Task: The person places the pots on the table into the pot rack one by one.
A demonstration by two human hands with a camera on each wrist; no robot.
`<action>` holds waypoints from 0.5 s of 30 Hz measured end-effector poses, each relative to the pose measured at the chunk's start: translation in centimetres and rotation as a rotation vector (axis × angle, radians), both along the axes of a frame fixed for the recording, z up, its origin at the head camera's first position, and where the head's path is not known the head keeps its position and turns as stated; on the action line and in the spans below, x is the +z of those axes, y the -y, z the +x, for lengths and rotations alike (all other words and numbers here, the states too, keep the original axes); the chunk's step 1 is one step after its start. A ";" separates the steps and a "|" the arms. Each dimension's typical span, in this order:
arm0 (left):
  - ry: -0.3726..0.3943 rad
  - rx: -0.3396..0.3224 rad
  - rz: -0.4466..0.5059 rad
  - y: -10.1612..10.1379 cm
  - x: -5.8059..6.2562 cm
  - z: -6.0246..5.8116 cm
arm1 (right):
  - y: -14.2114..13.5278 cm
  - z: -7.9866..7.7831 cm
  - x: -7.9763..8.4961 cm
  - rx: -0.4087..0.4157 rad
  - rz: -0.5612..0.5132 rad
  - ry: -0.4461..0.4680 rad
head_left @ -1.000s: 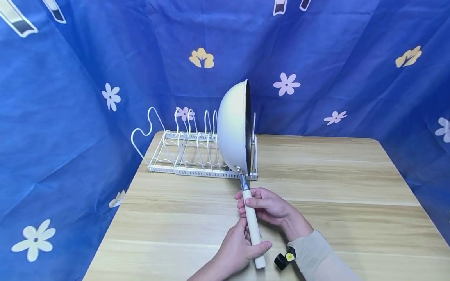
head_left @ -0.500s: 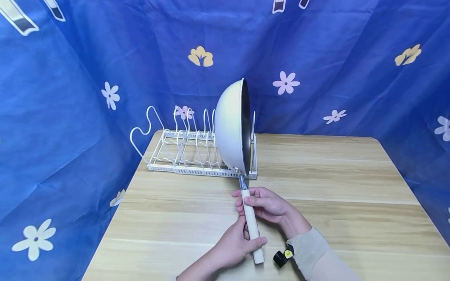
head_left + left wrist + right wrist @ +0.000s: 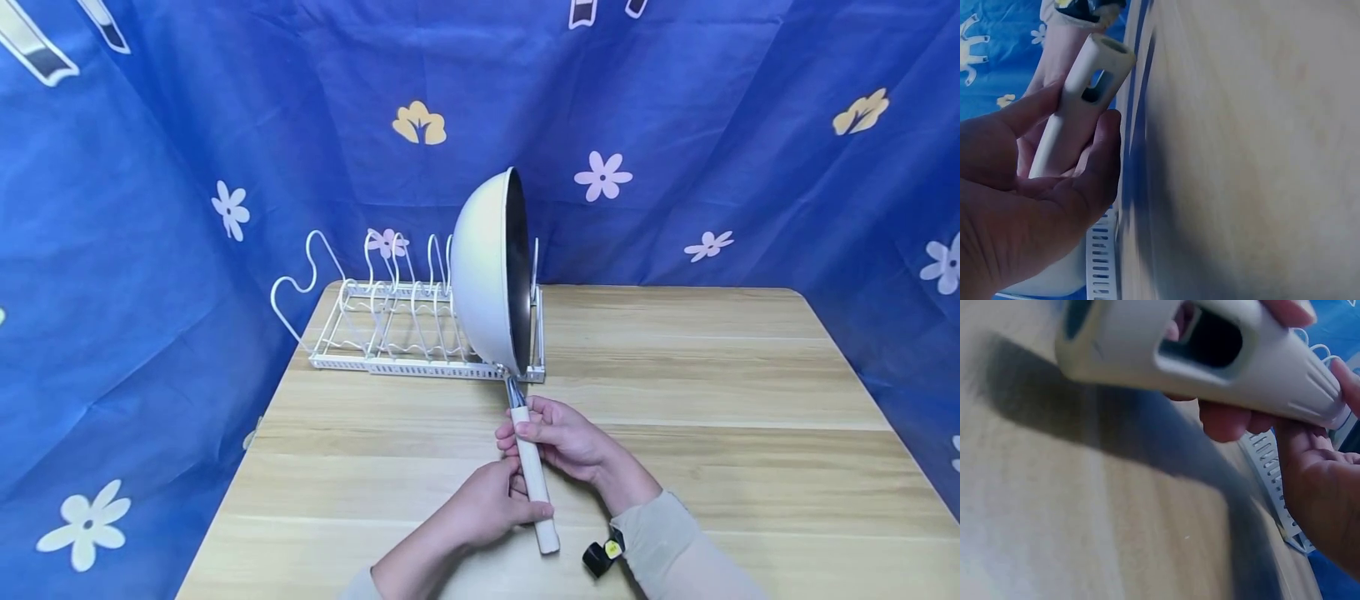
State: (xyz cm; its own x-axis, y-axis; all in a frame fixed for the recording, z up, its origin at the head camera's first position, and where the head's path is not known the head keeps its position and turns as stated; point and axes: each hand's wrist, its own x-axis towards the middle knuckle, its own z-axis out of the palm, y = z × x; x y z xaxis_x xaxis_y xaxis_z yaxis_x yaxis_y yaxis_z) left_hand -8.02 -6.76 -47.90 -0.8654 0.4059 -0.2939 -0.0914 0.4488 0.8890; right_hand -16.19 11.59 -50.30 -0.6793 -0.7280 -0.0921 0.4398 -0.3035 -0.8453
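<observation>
A wok [image 3: 480,275], white outside and dark inside, stands on edge at the right end of a white wire rack [image 3: 427,367], its opening facing right. Its pale handle [image 3: 536,492] points toward the person, raised over the table. My left hand [image 3: 491,504] grips the handle near its free end, thumb across the top. Farther up, close to the metal neck, my right hand [image 3: 573,442] holds the same handle from the right, thumb on top. In the left wrist view, the handle's hanging slot [image 3: 1094,87] shows beyond the fingers.
Several upright wire dividers [image 3: 382,312] of the rack stand left of the wok. The wooden table [image 3: 712,375] extends to the right. Behind it hangs a blue patterned cloth [image 3: 660,100]. A small black device [image 3: 597,558] sits at the right wrist.
The wok has shifted slightly left against the rack and turned, showing more of its dark inside. Both hands keep their hold while the handle end has moved a little forward.
</observation>
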 end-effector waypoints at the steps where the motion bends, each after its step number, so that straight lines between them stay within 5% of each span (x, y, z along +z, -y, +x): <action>1: -0.003 0.000 -0.010 0.0 0.0 -0.1 | 0.1 0.1 0.0 -0.012 0.009 -0.001; 15: -0.017 -0.028 -0.102 0.0 0.3 -1.0 | 0.4 0.8 -0.4 -0.131 0.098 -0.048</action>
